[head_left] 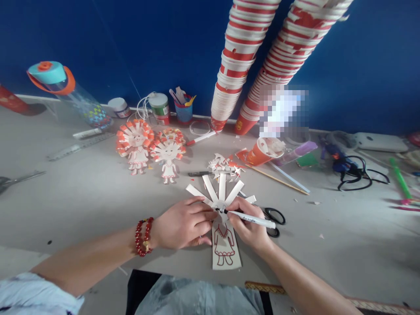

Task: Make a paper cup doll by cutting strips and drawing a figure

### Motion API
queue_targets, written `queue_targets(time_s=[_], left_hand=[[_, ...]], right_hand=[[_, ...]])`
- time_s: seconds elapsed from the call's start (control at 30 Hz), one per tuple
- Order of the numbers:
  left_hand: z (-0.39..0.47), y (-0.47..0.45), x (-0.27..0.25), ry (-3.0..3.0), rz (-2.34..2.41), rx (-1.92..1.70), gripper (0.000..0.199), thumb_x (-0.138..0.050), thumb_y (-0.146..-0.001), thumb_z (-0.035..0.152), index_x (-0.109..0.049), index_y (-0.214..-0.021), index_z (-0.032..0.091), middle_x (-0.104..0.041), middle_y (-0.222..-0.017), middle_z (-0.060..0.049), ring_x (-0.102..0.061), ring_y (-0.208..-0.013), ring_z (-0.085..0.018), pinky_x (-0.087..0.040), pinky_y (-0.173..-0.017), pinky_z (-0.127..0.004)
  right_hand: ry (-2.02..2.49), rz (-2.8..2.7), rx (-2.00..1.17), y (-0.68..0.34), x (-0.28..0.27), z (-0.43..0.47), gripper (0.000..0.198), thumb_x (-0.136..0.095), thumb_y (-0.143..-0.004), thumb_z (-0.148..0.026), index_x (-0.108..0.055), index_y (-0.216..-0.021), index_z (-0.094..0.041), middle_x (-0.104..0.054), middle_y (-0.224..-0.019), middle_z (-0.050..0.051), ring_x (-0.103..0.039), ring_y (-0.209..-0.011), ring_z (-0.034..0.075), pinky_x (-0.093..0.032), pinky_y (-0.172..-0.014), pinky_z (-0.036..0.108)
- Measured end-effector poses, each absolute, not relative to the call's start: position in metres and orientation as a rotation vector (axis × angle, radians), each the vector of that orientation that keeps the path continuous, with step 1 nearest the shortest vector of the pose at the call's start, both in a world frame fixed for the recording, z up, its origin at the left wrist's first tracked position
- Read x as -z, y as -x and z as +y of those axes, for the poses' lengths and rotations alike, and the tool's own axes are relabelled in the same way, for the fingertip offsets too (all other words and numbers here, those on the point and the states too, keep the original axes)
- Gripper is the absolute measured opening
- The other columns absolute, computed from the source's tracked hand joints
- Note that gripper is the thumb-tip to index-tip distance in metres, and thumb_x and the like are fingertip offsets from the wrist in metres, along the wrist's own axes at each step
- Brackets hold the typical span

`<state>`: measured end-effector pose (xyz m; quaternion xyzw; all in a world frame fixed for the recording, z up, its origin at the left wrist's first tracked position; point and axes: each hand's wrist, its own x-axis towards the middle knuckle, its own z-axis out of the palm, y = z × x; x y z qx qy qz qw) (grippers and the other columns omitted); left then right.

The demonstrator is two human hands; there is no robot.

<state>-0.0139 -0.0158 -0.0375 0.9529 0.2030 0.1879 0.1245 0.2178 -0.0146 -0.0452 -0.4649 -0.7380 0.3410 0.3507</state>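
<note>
A white paper cutout [214,258] lies in front of me, with strips fanned out at its top and a dress and legs drawn in dark red. My left hand [185,222] rests flat on its left side, fingers spread over the edge. In my right hand [251,225] is a white acrylic marker [252,218], its black tip at the face area of the cutout. Black-handled scissors [275,216] lie partly hidden behind my right hand. Beyond the strips are a black pen [198,173] and a heap of paper scraps [223,165].
Two paper dolls [137,148] with curled orange-and-white hair lie back left. Tall stacks of paper cups [229,83] lean at the wall. A red cup [260,151] of scraps, a wooden stick [278,179] and black cable [361,175] lie right; a water bottle [82,100] stands left.
</note>
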Motion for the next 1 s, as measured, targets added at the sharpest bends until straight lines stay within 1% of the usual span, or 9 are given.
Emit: queue_targets(time_s=[0.43, 0.6, 1.0], left_hand=[[-0.0154, 0.0136, 0.0385, -2.781, 0.593, -0.56, 0.033, -0.048, -0.099, 0.043, -0.064, -0.096, 0.015, -0.067, -0.121, -0.007, -0.056, -0.115, -0.022, -0.031, -0.115, -0.043], [-0.0155, 0.0139, 0.0381, -2.785, 0.593, -0.558, 0.033, -0.048, -0.099, 0.043, -0.065, -0.097, 0.015, -0.067, -0.121, -0.007, -0.056, -0.116, -0.022, -0.031, -0.115, -0.043], [-0.0151, 0.0139, 0.038, -2.785, 0.595, -0.545, 0.034, -0.046, -0.1, 0.043, -0.065, -0.097, 0.016, -0.067, -0.122, -0.007, -0.056, -0.116, -0.022, -0.03, -0.115, -0.043]], right_hand=[[1.198, -1.922, -0.869, -0.2184, 0.047, -0.0151, 0.011, -0.05, -0.076, -0.011, -0.054, -0.073, -0.02, -0.049, -0.056, -0.006, -0.04, -0.048, 0.01, -0.034, -0.05, 0.023], [1.182, -1.918, -0.875, -0.2187, 0.046, -0.0151, 0.011, -0.05, -0.076, -0.01, -0.053, -0.073, -0.021, -0.047, -0.055, -0.007, -0.039, -0.047, 0.009, -0.033, -0.05, 0.022], [1.169, -1.903, -0.874, -0.218, 0.0472, -0.0147, 0.012, -0.049, -0.076, -0.009, -0.053, -0.073, -0.02, -0.049, -0.055, -0.007, -0.04, -0.047, 0.009, -0.033, -0.049, 0.022]])
